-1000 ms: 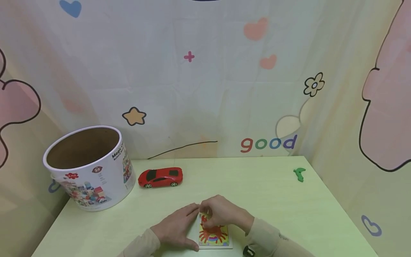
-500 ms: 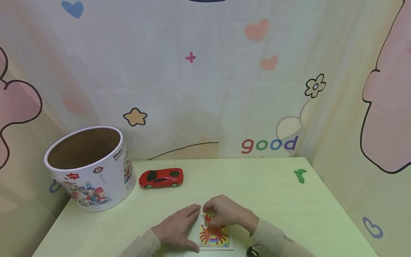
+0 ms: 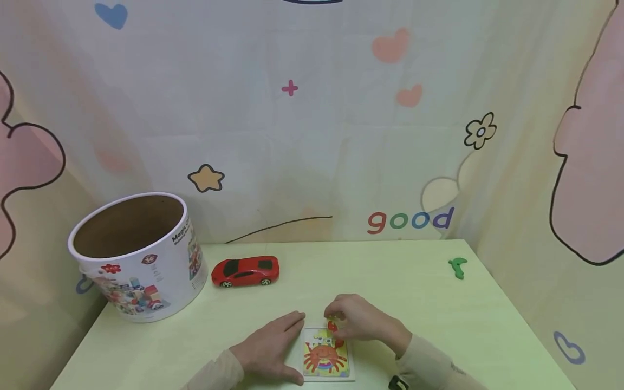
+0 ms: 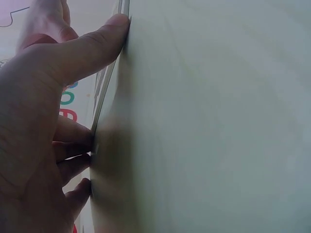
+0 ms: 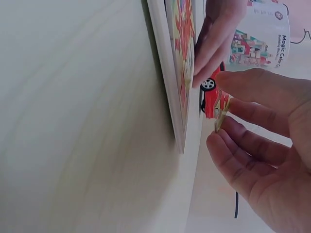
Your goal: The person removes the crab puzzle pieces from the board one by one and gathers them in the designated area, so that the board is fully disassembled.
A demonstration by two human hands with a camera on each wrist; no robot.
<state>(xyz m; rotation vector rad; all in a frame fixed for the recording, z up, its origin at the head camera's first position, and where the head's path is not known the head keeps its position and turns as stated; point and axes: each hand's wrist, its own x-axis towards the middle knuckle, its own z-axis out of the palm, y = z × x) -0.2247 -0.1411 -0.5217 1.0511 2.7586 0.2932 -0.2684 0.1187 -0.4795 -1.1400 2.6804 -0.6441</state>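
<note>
A crab puzzle lies in a thin white-rimmed puzzle board [image 3: 343,379] at the front middle of the table. My left hand [image 3: 270,344] lies along the board's left side, fingers straight, thumb and fingertips at its edge. Just above the board's upper right corner, my right hand [image 3: 363,319] pinches a small puzzle piece [image 3: 332,326] with a red print on yellow. In the right wrist view that thin piece [image 5: 223,111] is tilted between thumb and fingertips, apart from the board. My right fingers partly cover the upper right of the crab picture [image 3: 323,355].
A large white toy bucket [image 3: 161,287] stands at the back left, its brown inside showing. Beside it is a red toy car [image 3: 246,271]. A small green object [image 3: 457,267] lies near the table's right edge. A printed curtain hangs behind the table.
My right hand has moved right with the puzzle piece, uncovering the crab's eyes and the upper left of the picture. My left hand has stayed at the board's side.
</note>
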